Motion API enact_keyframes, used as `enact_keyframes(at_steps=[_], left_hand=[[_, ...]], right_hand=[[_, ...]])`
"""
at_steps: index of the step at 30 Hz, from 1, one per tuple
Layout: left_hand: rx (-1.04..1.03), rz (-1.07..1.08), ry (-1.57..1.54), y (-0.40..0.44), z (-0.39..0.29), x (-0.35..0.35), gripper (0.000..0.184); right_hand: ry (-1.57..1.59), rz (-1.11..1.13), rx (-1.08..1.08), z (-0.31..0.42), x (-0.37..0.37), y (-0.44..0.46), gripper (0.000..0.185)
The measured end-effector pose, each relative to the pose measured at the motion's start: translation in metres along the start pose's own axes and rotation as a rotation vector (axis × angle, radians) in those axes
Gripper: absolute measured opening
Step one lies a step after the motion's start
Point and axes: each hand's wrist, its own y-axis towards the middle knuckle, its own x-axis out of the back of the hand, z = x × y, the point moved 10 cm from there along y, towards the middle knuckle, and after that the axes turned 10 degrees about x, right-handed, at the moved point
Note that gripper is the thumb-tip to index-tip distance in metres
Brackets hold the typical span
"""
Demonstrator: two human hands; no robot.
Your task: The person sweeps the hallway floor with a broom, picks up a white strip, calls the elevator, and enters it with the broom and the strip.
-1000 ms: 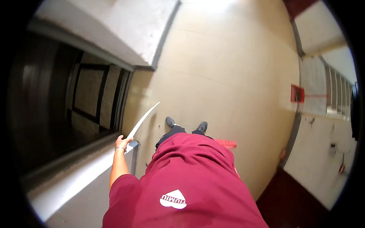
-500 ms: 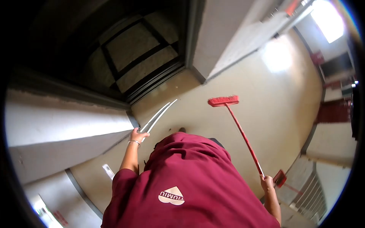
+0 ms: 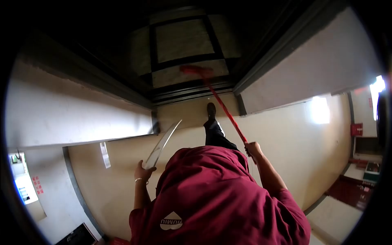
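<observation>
My right hand (image 3: 254,151) is closed around the red handle of a broom (image 3: 223,107). The broom's red head, blurred by motion, is over the tiled floor (image 3: 185,38) of a dark doorway, past its grooved metal sill (image 3: 192,92). In my left hand (image 3: 143,171) is a long, pale, slightly curved flat strip (image 3: 161,146), its thin end pointing up and away from me. What the strip is made of I cannot tell. My dark shoe (image 3: 211,110) is just short of the sill.
White walls stand left (image 3: 81,110) and right (image 3: 302,73) of the doorway. Beige floor (image 3: 281,143) runs off to both sides, with glare at the right. A small red box (image 3: 356,130) is at the far right wall.
I have turned to face the dark doorway and stepped nearer. The broom head has gone from the beige floor to beyond the sill. Both hands keep hold of their things.
</observation>
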Motion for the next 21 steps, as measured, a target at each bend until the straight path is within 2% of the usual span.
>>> enact_keyframes(at_steps=[2,5,6,7,9,11,13,16,19,21], left_hand=[[0.109,0.007,-0.041,0.001,0.01,-0.002,0.087],[0.227,0.015,-0.054,-0.01,-0.013,0.002,0.089],[0.21,-0.015,-0.033,-0.012,-0.025,0.003,0.089],[0.177,-0.046,-0.011,-0.002,-0.027,0.004,0.089],[0.202,0.003,-0.08,0.015,-0.019,-0.001,0.09],[0.259,-0.017,-0.101,-0.006,-0.063,0.023,0.091],[0.253,-0.056,-0.114,0.011,-0.07,0.019,0.091],[0.365,-0.037,-0.193,0.039,-0.071,0.008,0.089],[0.354,-0.057,-0.248,0.044,-0.086,0.002,0.089],[0.334,-0.088,-0.247,0.044,-0.112,0.013,0.088]], right_hand=[[-0.069,-0.006,0.088,0.038,0.001,0.05,0.038],[-0.221,0.04,0.16,0.078,0.009,0.117,0.042],[-0.279,0.022,0.161,0.086,0.015,0.139,0.045],[-0.271,0.021,0.147,0.086,0.013,0.152,0.04],[-0.137,0.032,0.142,0.111,0.02,0.155,0.034],[-0.038,0.126,0.112,0.129,0.028,0.16,0.03],[-0.02,0.168,0.021,0.158,0.042,0.171,0.029],[-0.071,0.183,0.058,0.209,0.052,0.203,0.031],[-0.064,0.206,0.155,0.275,0.048,0.225,0.031],[-0.201,0.216,0.172,0.313,0.032,0.244,0.032]])
